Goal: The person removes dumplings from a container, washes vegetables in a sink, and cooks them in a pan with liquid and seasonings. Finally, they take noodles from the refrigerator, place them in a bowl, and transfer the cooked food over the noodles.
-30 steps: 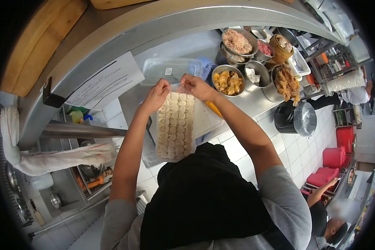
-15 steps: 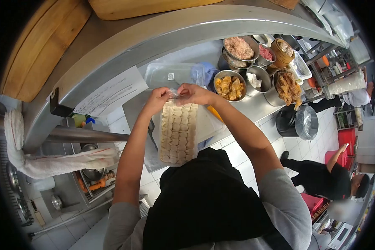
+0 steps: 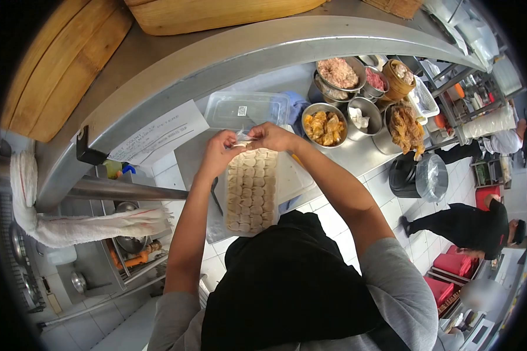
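Observation:
A clear plastic tray (image 3: 275, 206) holds tight rows of pale folded dumplings (image 3: 250, 193) and lies in front of me. At its far end my left hand (image 3: 221, 151) and my right hand (image 3: 270, 138) come together, fingers pinched. Between them is a piece of crumpled clear plastic film (image 3: 243, 135), gripped from both sides. A pale bit shows under the fingertips; I cannot make out whether it is a dumpling. Beyond my hands lies a clear plastic lid (image 3: 228, 109) with a small printed label.
To the right stand metal bowls of orange-yellow food (image 3: 324, 126), minced meat (image 3: 338, 72) and brown food (image 3: 407, 130). A white board (image 3: 293, 178) lies beside the tray. A printed sheet (image 3: 158, 133) hangs from the shelf edge (image 3: 216, 61). A co-worker (image 3: 474, 228) stands at right.
My hands have shifted slightly down toward the dumplings, and the film between them is bunched smaller. The co-worker at right has changed posture. The view has tilted a little.

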`<act>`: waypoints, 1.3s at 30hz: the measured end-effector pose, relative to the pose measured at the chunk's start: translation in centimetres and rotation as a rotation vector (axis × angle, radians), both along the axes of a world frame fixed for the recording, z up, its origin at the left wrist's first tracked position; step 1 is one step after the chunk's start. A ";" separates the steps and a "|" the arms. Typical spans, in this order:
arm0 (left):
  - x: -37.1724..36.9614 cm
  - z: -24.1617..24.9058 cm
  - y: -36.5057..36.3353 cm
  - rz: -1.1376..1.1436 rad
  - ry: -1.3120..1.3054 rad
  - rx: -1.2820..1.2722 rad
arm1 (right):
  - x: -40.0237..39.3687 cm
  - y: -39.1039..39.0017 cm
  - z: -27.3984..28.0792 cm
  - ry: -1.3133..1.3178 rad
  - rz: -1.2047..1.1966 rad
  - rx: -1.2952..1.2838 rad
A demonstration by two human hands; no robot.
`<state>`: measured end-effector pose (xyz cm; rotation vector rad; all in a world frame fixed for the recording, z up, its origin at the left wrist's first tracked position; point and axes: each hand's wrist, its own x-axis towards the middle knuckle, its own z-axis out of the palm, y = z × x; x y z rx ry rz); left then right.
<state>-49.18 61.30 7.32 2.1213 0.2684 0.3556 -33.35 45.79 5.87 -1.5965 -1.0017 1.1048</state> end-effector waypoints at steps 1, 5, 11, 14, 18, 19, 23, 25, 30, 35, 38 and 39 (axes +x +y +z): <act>0.1 -0.6 0.3 0.001 -0.008 -0.111 | 0.0 0.0 0.0 0.025 -0.005 -0.012; 0.9 -1.9 1.7 -0.024 0.050 -0.144 | 0.2 0.3 -0.6 -0.019 0.006 -0.007; 1.6 -2.0 2.8 -0.102 0.112 -0.375 | 0.3 0.1 -1.0 0.011 0.016 0.003; 1.7 -1.7 2.8 -0.094 0.155 -0.413 | 0.1 -0.2 -0.7 0.029 -0.003 0.006; 1.4 -0.6 2.0 -0.043 0.180 -0.450 | 0.1 0.0 -1.6 0.004 -0.003 0.037; 1.4 -0.5 1.7 -0.022 0.152 -0.435 | 0.2 0.1 -1.8 -0.019 -0.008 0.057; 1.2 -0.7 0.7 -0.030 0.152 -0.135 | 0.4 0.3 -2.2 -0.033 0.015 0.021; 1.4 -1.4 1.2 -0.055 0.151 -0.268 | 0.2 0.3 -1.9 -0.018 0.013 -0.003; 1.1 -2.6 2.7 0.025 0.091 -0.489 | -0.2 0.6 -1.8 -0.083 -0.009 0.034; 0.0 -2.4 3.2 0.130 0.044 -0.905 | 0.0 0.7 -2.2 -0.132 -0.100 0.100; -0.2 -0.5 2.6 0.261 0.007 -0.991 | 0.1 0.6 -2.0 -0.135 -0.192 0.123; 0.0 -0.3 2.1 0.233 0.075 -0.771 | 0.2 0.8 -2.0 -0.191 -0.245 0.162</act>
